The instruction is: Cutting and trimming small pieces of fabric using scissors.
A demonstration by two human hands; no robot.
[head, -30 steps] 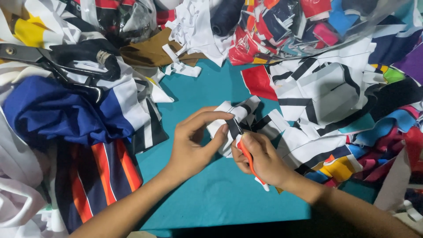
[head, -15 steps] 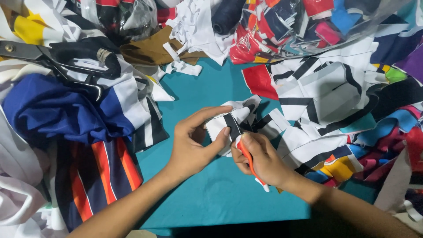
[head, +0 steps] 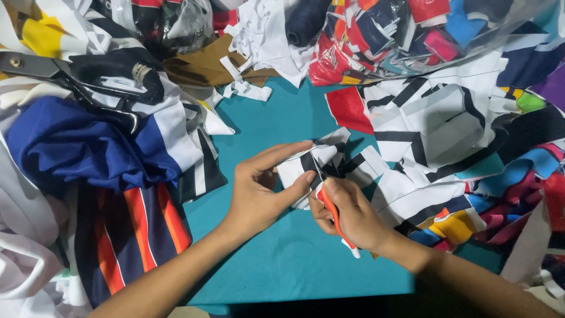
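Observation:
My left hand point(head: 259, 191) pinches a small white and black scrap of fabric point(head: 315, 162) between thumb and fingers, just above the teal table surface point(head: 276, 259). My right hand point(head: 350, 215) grips a thin orange-handled tool with a white end point(head: 333, 215). The tool's tip points up at the edge of the scrap, close to my left thumb. Both hands meet at the middle of the view.
Large metal scissors point(head: 70, 82) lie on a heap of blue, white and striped fabric point(head: 100, 147) at the left. More black-and-white and coloured cut pieces point(head: 435, 129) pile up at the right. A clear plastic bag of scraps point(head: 412, 29) sits at the top.
The scrap has been turned slightly in my left hand. Both hands stay in nearly the same place.

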